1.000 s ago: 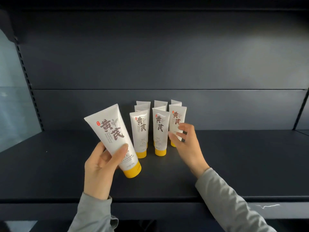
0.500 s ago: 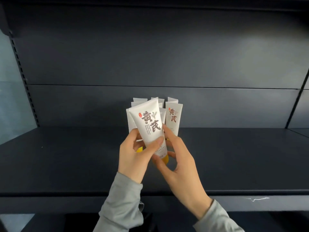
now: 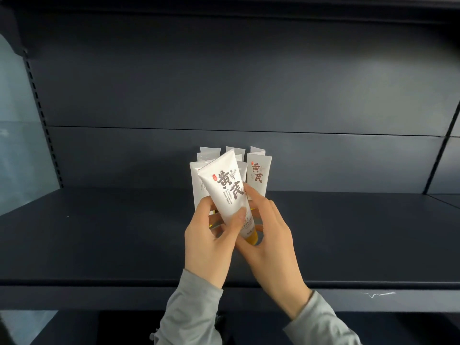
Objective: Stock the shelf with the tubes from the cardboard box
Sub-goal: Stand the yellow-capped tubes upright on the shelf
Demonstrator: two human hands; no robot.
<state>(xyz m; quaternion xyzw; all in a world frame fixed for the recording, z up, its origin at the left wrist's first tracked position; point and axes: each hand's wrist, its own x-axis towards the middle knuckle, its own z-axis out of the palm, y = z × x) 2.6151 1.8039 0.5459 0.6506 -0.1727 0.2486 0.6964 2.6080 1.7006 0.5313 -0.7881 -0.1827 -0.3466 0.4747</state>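
**Both Hands Holding One Tube in Front of the Stocked Cluster**

Nearest the camera, two grey fabric sleeves (image 3: 189, 317) are rising from the bottom edge. Just past them the front lip (image 3: 99, 295) of the shelving is running across the view, carrying a small white scratch (image 3: 378, 294) on its right part.

Above the lip, the left hand (image 3: 209, 242) and the right hand (image 3: 268, 235) are meeting over the front half of the dark blue-grey metal shelf (image 3: 99, 232). Between them they are holding a white plastic tube with a yellow cap (image 3: 227, 192) off the shelf surface. Its cap end is pointing down, its crimped end is leaning up and to the left, and its brown printed characters are facing the camera.

The left hand is grasping it with the thumb pressing across the printed front and the fingers wrapping behind. The right hand is closing on the lower end, its index finger lying along the tube's right edge and its thumb curling beneath the yellow cap.

Directly behind the held tube, a cluster of matching white tubes (image 3: 258, 175) is standing upright, crimped ends up, near the back of the shelf. The held tube is covering much of them, so their number cannot be told.

Behind them the dark back panel (image 3: 224, 70) is rising, with a perforated upright (image 3: 42, 115) at its left edge and a pale glassy panel (image 3: 20, 158) beyond that.
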